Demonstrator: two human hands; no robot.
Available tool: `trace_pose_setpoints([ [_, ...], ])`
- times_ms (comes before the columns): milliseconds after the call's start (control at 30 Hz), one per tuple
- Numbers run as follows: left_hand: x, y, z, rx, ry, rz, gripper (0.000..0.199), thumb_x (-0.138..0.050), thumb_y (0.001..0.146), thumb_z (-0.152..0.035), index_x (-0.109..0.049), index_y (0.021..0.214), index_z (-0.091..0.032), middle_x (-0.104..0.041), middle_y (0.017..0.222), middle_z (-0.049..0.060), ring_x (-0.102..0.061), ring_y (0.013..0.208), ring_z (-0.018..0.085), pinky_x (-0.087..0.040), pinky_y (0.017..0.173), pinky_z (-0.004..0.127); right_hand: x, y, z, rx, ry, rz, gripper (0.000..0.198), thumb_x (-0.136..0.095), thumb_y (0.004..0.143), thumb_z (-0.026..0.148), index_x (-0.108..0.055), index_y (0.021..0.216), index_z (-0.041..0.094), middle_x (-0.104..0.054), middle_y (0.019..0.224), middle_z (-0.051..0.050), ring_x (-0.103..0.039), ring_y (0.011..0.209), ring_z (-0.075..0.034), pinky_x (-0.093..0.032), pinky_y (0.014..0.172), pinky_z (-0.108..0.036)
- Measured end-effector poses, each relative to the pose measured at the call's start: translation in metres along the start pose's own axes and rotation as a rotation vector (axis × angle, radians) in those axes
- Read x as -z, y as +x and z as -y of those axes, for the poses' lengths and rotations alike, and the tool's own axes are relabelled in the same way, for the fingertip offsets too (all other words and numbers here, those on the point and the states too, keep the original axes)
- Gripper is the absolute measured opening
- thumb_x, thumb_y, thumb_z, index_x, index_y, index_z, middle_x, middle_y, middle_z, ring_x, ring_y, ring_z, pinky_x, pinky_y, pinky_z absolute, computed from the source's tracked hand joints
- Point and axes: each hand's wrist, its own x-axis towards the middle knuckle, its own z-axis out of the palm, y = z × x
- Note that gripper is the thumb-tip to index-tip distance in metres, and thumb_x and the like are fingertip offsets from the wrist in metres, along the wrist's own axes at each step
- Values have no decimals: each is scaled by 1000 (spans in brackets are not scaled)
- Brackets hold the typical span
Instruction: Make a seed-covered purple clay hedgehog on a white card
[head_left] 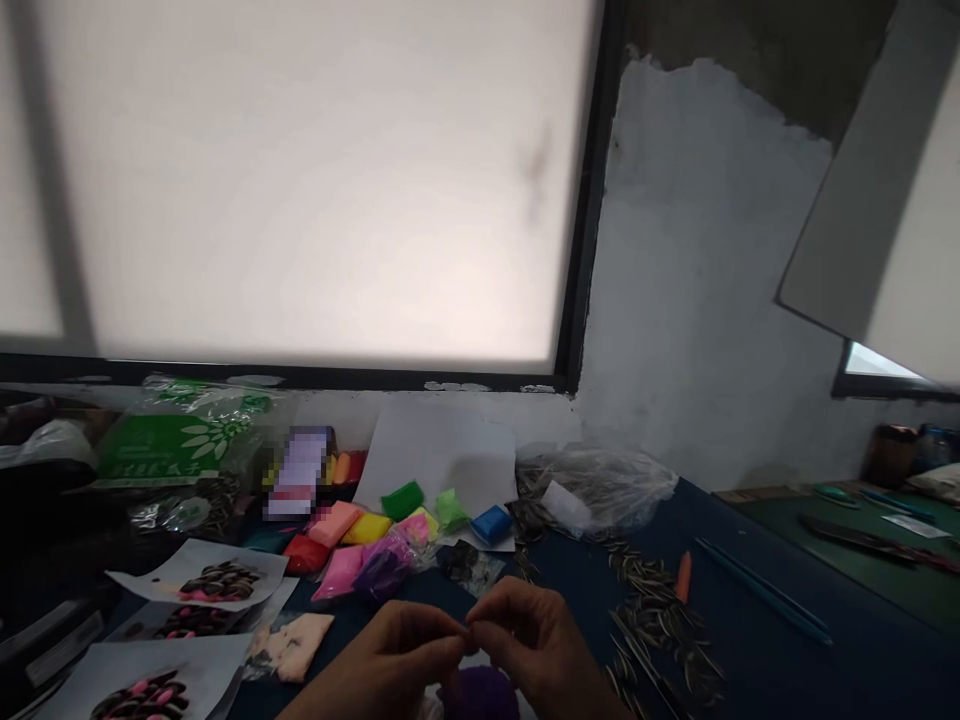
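Note:
My left hand [397, 655] and my right hand [536, 640] meet at the bottom middle, each with thumb and forefinger pinched together. Their fingertips touch or nearly touch. Whatever lies between them is too small and dark to name. Just below the fingers shows a rounded purple lump [481, 692], cut off by the frame's lower edge. Something white lies partly under it. Near my right hand, striped sunflower seeds [649, 590] are scattered on the dark blue table [795, 685]. An opened pack of pale peach modelling clay [304, 645] lies to the left of my left hand.
Colourful clay packets, among them a blue one [492, 524] and a green one [403, 499], spread across the back. Photo sheets [150, 660] lie at left. A phone [300, 472] leans behind. To the right are blue tweezers [765, 590] and an orange stick [683, 577].

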Motion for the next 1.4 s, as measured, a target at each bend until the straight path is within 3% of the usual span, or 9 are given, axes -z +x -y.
trace_pose_setpoints([
  [133, 4, 4, 6, 18, 113, 80, 43, -85, 66, -56, -73, 69, -15, -65, 62, 0, -58, 62, 15, -41, 58, 24, -3, -8, -1, 61, -122, -23, 14, -70, 79, 30, -69, 77, 17, -60, 76, -1, -56, 66, -15, -40, 58, -24],
  [400, 1, 6, 3, -20, -4, 121, 42, -93, 54, -55, -82, 67, -16, -70, 58, 2, -57, 57, 13, -39, 58, 24, -3, -6, -1, -92, -21, 91, 21, -78, 74, 30, -66, 83, 16, -56, 66, 3, -49, 57, -11, -34, 52, -21],
  [567, -4, 4, -6, -12, -32, 51, 42, -96, 44, -53, -78, 59, -19, -69, 52, 0, -55, 51, 11, -40, 56, 23, 1, -5, 1, -158, 84, 109, 20, -74, 73, 32, -65, 83, 17, -58, 72, 1, -52, 62, -12, -38, 56, -23],
  [733, -4, 4, -11, 35, 63, 2, 47, -95, 42, -54, -65, 57, -20, -67, 50, -4, -39, 38, 7, -26, 40, 20, 1, -5, 2, -180, 79, 51, 17, -66, 75, 27, -64, 88, 17, -54, 70, 3, -47, 59, -11, -38, 53, -23],
  [900, -4, 1, -14, 12, 119, 53, 48, -88, 54, -63, -73, 62, -18, -64, 55, -2, -49, 53, 12, -37, 54, 23, 2, -6, 5, -163, 133, 81, 9, -55, 73, 26, -60, 74, 18, -46, 57, 5, -46, 51, -12, -36, 51, -24],
  [1000, -1, 0, -14, -13, 138, 80, 46, -83, 63, -63, -77, 67, -17, -66, 61, 0, -52, 62, 15, -38, 61, 24, 3, -6, 9, -165, 106, 96, 11, -56, 75, 28, -61, 74, 18, -49, 61, 4, -45, 52, -11, -35, 50, -23],
  [1233, 13, 12, 9, -50, 7, 96, 47, -93, 54, -55, -66, 65, -18, -62, 56, -2, -48, 51, 11, -35, 54, 22, 7, -5, 16, -153, 71, 74, 28, -67, 82, 44, -62, 78, 17, -57, 70, 0, -47, 55, -10, -37, 51, -23],
  [1400, 3, 2, -2, -12, 47, 104, 46, -88, 58, -61, -78, 68, -16, -69, 66, 2, -55, 61, 15, -42, 63, 25, 6, -4, 14, -132, 70, 76, 28, -68, 82, 44, -62, 76, 17, -55, 66, 1, -47, 55, -11, -37, 51, -24],
])
